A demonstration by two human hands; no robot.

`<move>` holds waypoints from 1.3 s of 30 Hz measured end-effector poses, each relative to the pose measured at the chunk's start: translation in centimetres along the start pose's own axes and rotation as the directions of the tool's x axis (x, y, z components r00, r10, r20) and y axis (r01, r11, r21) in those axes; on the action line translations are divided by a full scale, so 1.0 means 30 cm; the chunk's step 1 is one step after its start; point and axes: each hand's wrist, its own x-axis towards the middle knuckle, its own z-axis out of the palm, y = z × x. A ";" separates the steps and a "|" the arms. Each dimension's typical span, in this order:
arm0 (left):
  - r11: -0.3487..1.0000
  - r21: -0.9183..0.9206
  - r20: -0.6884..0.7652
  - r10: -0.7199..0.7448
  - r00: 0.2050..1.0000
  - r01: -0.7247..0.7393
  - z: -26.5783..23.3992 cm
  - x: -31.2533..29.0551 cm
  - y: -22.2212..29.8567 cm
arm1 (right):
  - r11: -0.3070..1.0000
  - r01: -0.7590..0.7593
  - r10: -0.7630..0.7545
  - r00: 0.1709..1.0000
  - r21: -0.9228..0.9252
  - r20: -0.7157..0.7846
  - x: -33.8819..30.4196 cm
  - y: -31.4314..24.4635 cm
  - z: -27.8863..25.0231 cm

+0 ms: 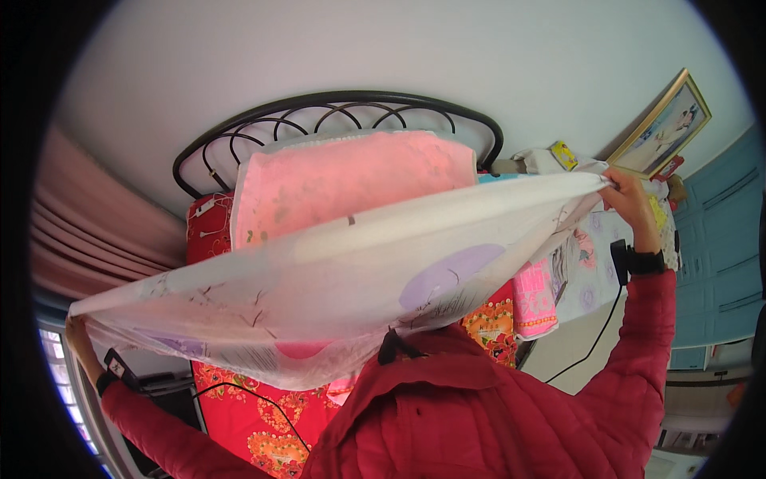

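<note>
A thin, see-through white cloth (335,275) with purple patches and dark branch-like prints is stretched wide between my hands. Its upper edge runs taut from lower left to upper right, and the rest sags toward my chest. One end is gripped by my left hand (80,342) at the far left, fingers partly hidden behind the cloth. At the upper right my right hand (628,199) pinches the other corner, bunching it. Beyond the cloth lies a pink pillow or folded cover (351,176) with a pale border, partly hidden by it.
The bed has a black metal headboard (351,100) and a red floral sheet (231,399). A white phone-like device with a cable (209,209) lies at left, near a pink curtain (104,231). At right are a pink package (533,295), a framed picture (666,128) and blue cabinets (722,239).
</note>
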 end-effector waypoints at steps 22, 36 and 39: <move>0.977 0.153 -0.139 0.169 0.976 -0.148 -0.143 0.112 0.302 | 0.985 0.170 -0.135 0.840 0.019 -0.526 0.016 0.025 -0.183; 0.982 0.112 -0.131 0.167 0.977 -0.153 -0.115 0.082 0.336 | 0.977 0.206 -0.168 0.906 0.060 -0.388 -0.085 0.116 -0.177; 0.982 0.107 -0.146 0.169 0.975 -0.154 -0.130 0.095 0.304 | 0.970 0.240 -0.224 0.852 -0.027 -0.473 -0.105 0.108 -0.229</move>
